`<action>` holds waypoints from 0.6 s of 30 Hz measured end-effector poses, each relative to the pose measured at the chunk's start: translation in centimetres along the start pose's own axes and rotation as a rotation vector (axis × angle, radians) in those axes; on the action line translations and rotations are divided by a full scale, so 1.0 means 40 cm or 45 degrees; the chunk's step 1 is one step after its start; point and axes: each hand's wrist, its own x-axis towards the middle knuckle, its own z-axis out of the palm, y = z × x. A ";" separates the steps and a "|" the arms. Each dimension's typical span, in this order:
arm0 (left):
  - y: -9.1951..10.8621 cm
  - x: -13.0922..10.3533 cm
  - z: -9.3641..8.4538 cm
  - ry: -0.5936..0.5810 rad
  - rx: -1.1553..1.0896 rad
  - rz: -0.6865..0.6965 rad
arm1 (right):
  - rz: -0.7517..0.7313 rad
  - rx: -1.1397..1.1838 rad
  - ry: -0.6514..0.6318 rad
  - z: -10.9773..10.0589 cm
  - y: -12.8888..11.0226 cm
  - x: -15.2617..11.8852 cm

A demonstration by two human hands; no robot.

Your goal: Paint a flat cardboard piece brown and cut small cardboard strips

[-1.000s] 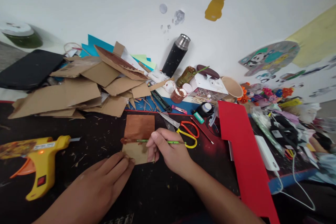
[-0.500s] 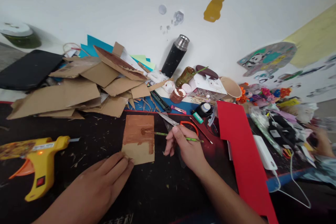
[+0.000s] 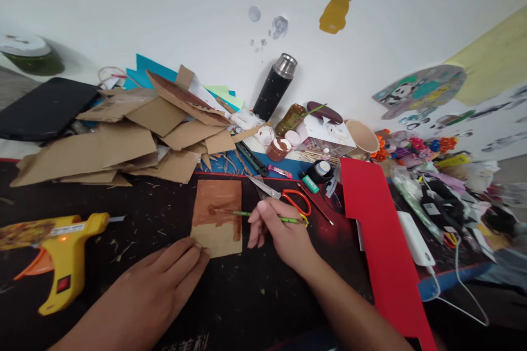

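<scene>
A piece of cardboard (image 3: 220, 241) lies flat on the dark table, its upper part coated in brown paint and its lower strip mostly bare. My left hand (image 3: 164, 279) presses its fingertips on the lower left corner and holds it down. Between the thumb and fingers of my right hand (image 3: 284, 230) is a thin green paintbrush (image 3: 242, 213), held nearly level, its brown tip touching the painted area. Just beyond that hand rest orange-handled scissors (image 3: 296, 197), blades pointing left. An open jar of brown paint (image 3: 278, 149) stands farther back.
A yellow glue gun (image 3: 69, 252) with a lit orange light lies at left. Cardboard scraps (image 3: 123, 145) are heaped behind it. A green box cutter (image 3: 252, 159), a black thermos (image 3: 275, 88) and a red sheet (image 3: 379, 230) are around the back and right.
My right hand has shifted slightly left, drawing the brush tip left across the brown paint. More of the scissors' handles shows. My left hand and the cardboard have stayed put.
</scene>
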 end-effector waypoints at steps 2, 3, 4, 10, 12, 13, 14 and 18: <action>0.001 -0.003 0.002 -0.013 0.007 0.010 | 0.012 0.000 0.043 -0.023 -0.005 -0.012; 0.001 -0.004 0.003 -0.014 0.017 0.019 | 0.016 0.002 0.059 -0.031 -0.007 -0.016; 0.001 -0.004 0.003 -0.008 0.029 0.031 | 0.021 0.005 0.070 -0.035 -0.008 -0.019; -0.005 0.008 -0.002 0.032 0.055 0.066 | 0.032 0.030 0.010 0.015 0.003 -0.004; -0.005 0.012 -0.003 0.028 0.051 0.067 | 0.031 0.020 -0.038 0.042 0.008 0.003; -0.005 0.013 -0.004 0.025 0.051 0.065 | 0.029 0.011 -0.053 0.051 0.009 0.004; -0.004 0.014 -0.004 0.025 0.050 0.063 | 0.029 0.003 -0.063 0.057 0.010 0.005; -0.003 0.014 -0.005 0.037 0.042 0.058 | 0.053 -0.015 -0.074 0.036 0.005 -0.007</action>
